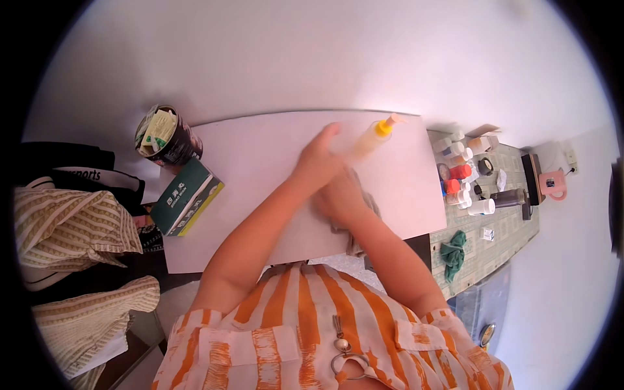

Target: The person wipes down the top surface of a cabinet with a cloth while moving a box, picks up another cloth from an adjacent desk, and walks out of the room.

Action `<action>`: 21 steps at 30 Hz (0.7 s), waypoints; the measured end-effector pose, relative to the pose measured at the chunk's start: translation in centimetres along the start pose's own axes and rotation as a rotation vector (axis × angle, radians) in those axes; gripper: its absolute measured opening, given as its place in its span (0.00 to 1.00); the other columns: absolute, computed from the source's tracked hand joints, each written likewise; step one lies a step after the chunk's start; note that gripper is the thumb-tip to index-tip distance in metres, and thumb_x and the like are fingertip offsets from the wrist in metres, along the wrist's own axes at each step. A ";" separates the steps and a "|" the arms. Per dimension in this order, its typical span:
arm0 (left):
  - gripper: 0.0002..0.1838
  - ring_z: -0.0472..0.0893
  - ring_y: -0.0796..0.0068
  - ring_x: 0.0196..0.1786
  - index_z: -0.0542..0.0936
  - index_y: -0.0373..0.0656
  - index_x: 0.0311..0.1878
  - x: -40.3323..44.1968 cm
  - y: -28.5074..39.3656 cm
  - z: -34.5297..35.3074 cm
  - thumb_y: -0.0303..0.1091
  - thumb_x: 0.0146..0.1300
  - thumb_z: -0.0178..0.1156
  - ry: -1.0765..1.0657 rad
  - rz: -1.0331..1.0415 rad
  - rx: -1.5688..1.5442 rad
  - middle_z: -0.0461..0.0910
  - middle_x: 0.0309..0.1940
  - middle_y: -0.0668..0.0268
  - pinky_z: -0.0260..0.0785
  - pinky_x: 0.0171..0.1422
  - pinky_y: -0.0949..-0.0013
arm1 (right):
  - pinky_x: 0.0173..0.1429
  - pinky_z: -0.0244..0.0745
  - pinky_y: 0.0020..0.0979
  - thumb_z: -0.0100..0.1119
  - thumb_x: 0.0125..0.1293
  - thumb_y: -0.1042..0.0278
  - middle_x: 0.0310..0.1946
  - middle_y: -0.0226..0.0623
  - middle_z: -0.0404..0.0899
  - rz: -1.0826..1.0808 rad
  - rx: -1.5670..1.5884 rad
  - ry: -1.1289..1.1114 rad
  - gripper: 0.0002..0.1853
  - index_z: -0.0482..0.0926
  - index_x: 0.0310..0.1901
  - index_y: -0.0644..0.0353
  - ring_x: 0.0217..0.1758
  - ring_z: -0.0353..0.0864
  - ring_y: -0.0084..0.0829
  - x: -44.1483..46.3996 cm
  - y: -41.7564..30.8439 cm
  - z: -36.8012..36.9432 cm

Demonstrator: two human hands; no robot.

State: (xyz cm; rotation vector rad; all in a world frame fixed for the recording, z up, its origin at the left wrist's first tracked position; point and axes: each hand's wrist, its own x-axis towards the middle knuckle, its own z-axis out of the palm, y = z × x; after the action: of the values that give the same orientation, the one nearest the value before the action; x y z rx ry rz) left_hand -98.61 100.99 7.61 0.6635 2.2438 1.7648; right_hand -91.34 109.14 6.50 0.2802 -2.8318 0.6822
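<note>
Over the white table, my two hands meet close together, smeared by motion. My left hand reaches in from the left with its thumb raised; its other fingers are blurred near the right hand. My right hand is closed on a grey-brown cloth, whose folds show beside the wrist and below it. Just beyond the hands stands a clear pump bottle with a yellow collar and pale pump head. Its lower part is blurred, and I cannot tell if the left fingers touch it.
At the table's left are a green box and a dark tub holding packets. On the right, a patterned counter carries several small bottles, a green cloth and a dark cylinder. Striped fabric lies at the left.
</note>
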 end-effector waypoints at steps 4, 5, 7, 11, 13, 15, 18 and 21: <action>0.17 0.77 0.59 0.50 0.75 0.38 0.49 -3.7 -3.3 -4.8 0.24 0.53 0.55 0.379 0.130 0.174 0.79 0.46 0.55 0.69 0.55 0.64 | 0.56 0.65 0.42 0.57 0.51 0.68 0.49 0.40 0.71 -0.096 -0.155 0.133 0.18 0.76 0.46 0.61 0.56 0.69 0.40 4.0 0.7 2.2; 0.17 0.77 0.59 0.50 0.75 0.38 0.49 -4.3 -4.1 -5.7 0.24 0.53 0.55 0.377 0.130 0.178 0.79 0.46 0.55 0.69 0.55 0.64 | 0.56 0.65 0.42 0.57 0.51 0.68 0.49 0.40 0.71 -0.094 -0.152 0.135 0.18 0.76 0.46 0.61 0.56 0.69 0.40 5.3 0.9 2.6; 0.15 0.78 0.60 0.48 0.75 0.38 0.46 -5.6 -4.8 -7.0 0.22 0.53 0.54 0.429 0.024 0.235 0.79 0.43 0.57 0.69 0.53 0.64 | 0.54 0.66 0.42 0.57 0.51 0.68 0.51 0.37 0.70 -0.057 -0.208 0.080 0.17 0.77 0.45 0.58 0.55 0.69 0.38 7.3 0.9 3.0; 0.13 0.78 0.61 0.46 0.76 0.38 0.43 -6.2 -6.8 -8.0 0.21 0.53 0.54 0.422 0.002 0.223 0.79 0.41 0.58 0.70 0.51 0.64 | 0.52 0.68 0.44 0.57 0.51 0.67 0.53 0.36 0.69 0.031 -0.253 -0.045 0.17 0.77 0.46 0.55 0.56 0.68 0.38 6.7 0.0 2.4; 0.11 0.78 0.61 0.43 0.76 0.38 0.41 -6.2 -5.9 -8.6 0.21 0.53 0.55 0.410 0.003 0.284 0.79 0.38 0.58 0.70 0.49 0.64 | 0.51 0.69 0.44 0.57 0.51 0.67 0.53 0.35 0.69 -0.027 -0.142 -0.173 0.17 0.78 0.45 0.53 0.56 0.68 0.38 3.4 -0.4 1.1; 0.10 0.78 0.60 0.42 0.76 0.38 0.41 -5.8 -5.4 -8.9 0.22 0.53 0.55 0.386 0.009 0.279 0.79 0.37 0.58 0.70 0.48 0.63 | 0.51 0.69 0.44 0.57 0.51 0.68 0.53 0.35 0.69 -0.008 -0.150 -0.125 0.16 0.79 0.45 0.52 0.56 0.68 0.38 1.9 -0.7 0.7; 0.08 0.78 0.58 0.40 0.76 0.39 0.39 -4.1 -5.3 -8.8 0.24 0.54 0.56 0.354 0.005 0.352 0.79 0.35 0.58 0.70 0.45 0.61 | 0.50 0.69 0.44 0.56 0.52 0.69 0.52 0.35 0.70 -0.012 -0.134 -0.004 0.15 0.79 0.44 0.51 0.55 0.69 0.38 3.4 0.2 1.7; 0.07 0.78 0.56 0.39 0.76 0.40 0.36 -1.3 -5.7 -8.6 0.29 0.54 0.58 0.346 0.003 0.517 0.79 0.32 0.57 0.70 0.42 0.58 | 0.50 0.69 0.44 0.56 0.52 0.70 0.51 0.34 0.71 -0.011 -0.116 0.054 0.14 0.80 0.43 0.50 0.55 0.69 0.38 6.9 0.8 2.4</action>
State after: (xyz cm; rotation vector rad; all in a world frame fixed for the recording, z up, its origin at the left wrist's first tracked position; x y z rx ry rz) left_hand -102.45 91.91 4.28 0.4673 2.9794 1.3816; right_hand -98.54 107.78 5.83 0.2532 -2.8029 0.5132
